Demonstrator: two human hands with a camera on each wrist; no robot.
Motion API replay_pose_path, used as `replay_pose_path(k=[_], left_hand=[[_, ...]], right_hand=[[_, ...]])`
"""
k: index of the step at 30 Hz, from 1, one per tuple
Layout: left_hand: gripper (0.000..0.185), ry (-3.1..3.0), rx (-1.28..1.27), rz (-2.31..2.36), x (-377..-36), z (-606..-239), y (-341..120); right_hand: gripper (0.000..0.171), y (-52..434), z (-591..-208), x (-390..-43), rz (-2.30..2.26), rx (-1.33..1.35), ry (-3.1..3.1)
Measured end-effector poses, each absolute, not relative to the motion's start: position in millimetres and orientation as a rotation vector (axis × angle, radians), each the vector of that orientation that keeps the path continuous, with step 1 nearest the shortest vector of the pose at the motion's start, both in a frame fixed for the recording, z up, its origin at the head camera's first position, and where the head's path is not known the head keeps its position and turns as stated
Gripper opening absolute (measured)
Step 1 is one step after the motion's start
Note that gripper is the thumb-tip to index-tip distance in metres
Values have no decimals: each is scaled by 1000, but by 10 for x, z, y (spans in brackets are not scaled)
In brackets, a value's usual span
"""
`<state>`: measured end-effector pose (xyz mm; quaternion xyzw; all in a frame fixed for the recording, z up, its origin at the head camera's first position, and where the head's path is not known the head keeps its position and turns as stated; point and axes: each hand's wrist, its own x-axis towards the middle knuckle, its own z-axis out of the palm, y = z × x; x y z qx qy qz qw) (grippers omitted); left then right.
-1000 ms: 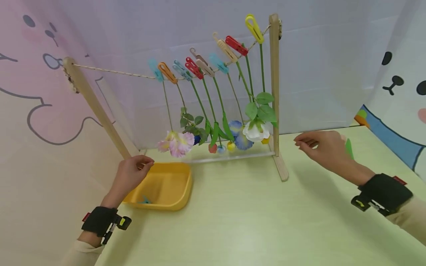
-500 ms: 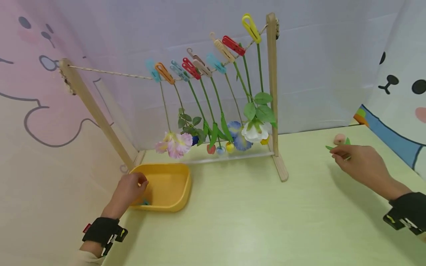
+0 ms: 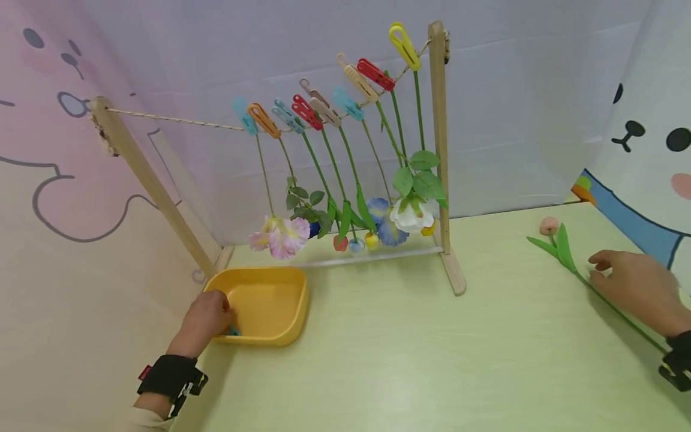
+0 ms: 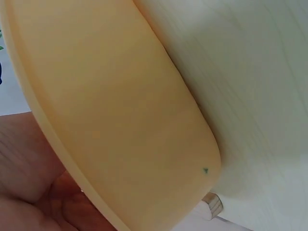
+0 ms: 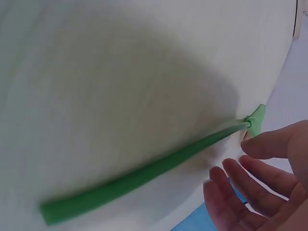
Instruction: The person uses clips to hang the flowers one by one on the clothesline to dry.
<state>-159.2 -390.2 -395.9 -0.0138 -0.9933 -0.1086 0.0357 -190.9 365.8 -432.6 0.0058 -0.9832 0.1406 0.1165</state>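
Head view, flower stem (image 3: 604, 297) under right hand (image 3: 639, 291)

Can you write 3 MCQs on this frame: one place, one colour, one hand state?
1. Where does the loose flower lie?
A. in the yellow tray
B. on the table by the right hand
C. pegged on the string

2. What colour is the peg nearest the right post?
A. yellow
B. black
C. purple

3. How is the right hand?
A. curled in a fist round the post
B. fingers relaxed, not closed on the stem
C. pinching a peg

Key: 1 B, the pink bud and green stem lie flat on the table beside that hand. 2 A, the yellow peg sits at the top of the string next to the post. 3 B, the right wrist view shows the fingers spread beside the stem, not gripping it.
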Motion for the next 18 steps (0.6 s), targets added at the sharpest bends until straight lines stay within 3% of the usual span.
replay_pose_path(k=[6,13,18], left_hand=[[35,-3043,-46,-350,-1619,-4024,-3942],[15,-3038,-136,-369,-1621,-4014,-3886],[15,-3051,-165,-386,-1623,-4004,-3795]], right_hand=[[29,3648,-4320,-1852,448,22,-2966],[26,3411,-4345,-1844,508,197,-2916],[26,3257,-4378,-1841,531,363,-2848]])
